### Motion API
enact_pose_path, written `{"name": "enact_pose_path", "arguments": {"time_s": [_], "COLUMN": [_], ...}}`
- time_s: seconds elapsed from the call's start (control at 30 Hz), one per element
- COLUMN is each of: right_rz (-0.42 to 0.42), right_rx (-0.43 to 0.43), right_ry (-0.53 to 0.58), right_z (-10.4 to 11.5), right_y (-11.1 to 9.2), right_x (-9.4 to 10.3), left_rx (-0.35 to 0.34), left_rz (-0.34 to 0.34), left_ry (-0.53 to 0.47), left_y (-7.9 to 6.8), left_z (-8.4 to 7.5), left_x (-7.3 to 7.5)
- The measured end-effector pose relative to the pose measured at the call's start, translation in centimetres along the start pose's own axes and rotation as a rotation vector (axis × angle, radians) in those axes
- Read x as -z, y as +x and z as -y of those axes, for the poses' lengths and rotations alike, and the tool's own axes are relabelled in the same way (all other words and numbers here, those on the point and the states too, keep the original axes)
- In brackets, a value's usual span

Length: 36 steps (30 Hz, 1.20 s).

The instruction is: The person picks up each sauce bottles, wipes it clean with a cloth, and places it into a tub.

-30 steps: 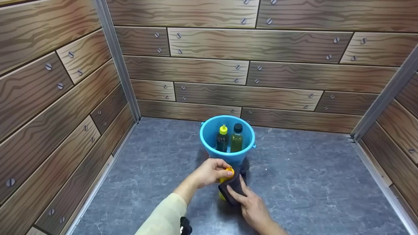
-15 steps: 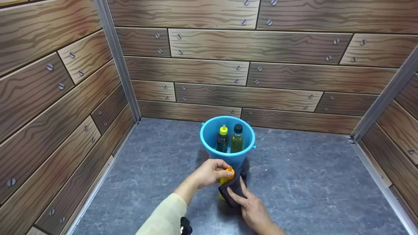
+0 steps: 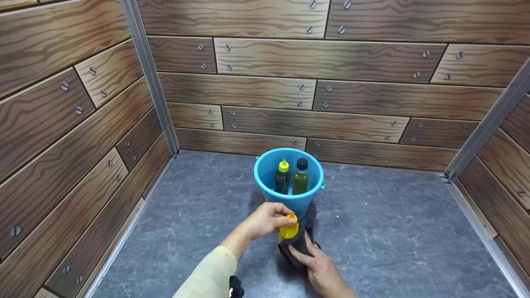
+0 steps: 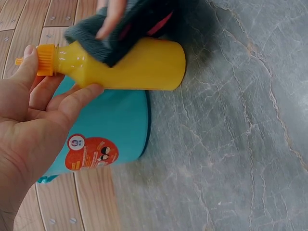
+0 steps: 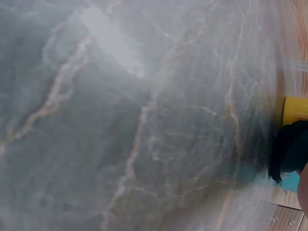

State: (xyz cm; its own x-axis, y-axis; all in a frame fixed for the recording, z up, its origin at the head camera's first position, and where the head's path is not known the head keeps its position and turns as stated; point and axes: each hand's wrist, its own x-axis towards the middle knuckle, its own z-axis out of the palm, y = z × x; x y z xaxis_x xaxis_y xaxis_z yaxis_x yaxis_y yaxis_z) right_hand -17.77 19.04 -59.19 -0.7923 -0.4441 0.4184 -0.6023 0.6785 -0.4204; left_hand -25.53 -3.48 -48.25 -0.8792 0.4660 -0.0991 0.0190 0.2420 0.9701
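In the head view my left hand (image 3: 267, 220) pinches the orange cap of a yellow squeeze bottle (image 3: 288, 231). The left wrist view shows that orange cap (image 4: 45, 60) between thumb and fingers, with another finger along the bottle's shoulder. My right hand (image 3: 325, 271) holds a dark grey cloth (image 3: 300, 242) around the bottle's side, thumb and fingers spread over it. Seen from the left wrist, the cloth (image 4: 130, 31) lies across the bottle's upper body, and its base stays uncovered. Only the edge of the cloth (image 5: 291, 147) and part of the bottle show in the right wrist view.
Right behind the hands stands a blue bucket (image 3: 285, 199) with a red sticker (image 4: 91, 152). Inside it are a dark bottle with a yellow nozzle cap (image 3: 282, 181) and a green bottle with a black cap (image 3: 300, 182). Wood-patterned walls (image 3: 265, 91) enclose the grey marbled surface (image 3: 397, 231).
The right hand and cloth have moved slightly down the bottle, so more yellow shows below the cap. The left hand keeps its pinch on the cap.
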Motion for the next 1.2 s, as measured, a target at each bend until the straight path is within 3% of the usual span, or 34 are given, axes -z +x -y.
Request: {"name": "enact_pose_path", "arguments": {"time_s": [0.37, 0.8, 1.0, 1.2], "right_rz": [0.196, 0.417, 0.470, 0.450], "right_rx": [-0.106, -0.253, -0.247, -0.273], "right_ry": [0.047, -0.113, -0.211, -0.235], "right_z": [0.0, 0.8, 1.2, 1.3], "right_y": [0.4, 1.9, 2.2, 2.2], "right_x": [0.8, 1.0, 1.1, 1.1], "left_rx": [-0.005, -0.024, -0.055, -0.068], "left_rz": [0.008, -0.004, -0.028, -0.034], "left_ry": [0.002, 0.036, 0.092, 0.141], "left_y": [0.0, -0.2, -0.2, -0.3], "left_z": [-0.3, -0.5, -0.4, -0.5], "left_x": [0.3, 0.3, 0.1, -0.1]}}
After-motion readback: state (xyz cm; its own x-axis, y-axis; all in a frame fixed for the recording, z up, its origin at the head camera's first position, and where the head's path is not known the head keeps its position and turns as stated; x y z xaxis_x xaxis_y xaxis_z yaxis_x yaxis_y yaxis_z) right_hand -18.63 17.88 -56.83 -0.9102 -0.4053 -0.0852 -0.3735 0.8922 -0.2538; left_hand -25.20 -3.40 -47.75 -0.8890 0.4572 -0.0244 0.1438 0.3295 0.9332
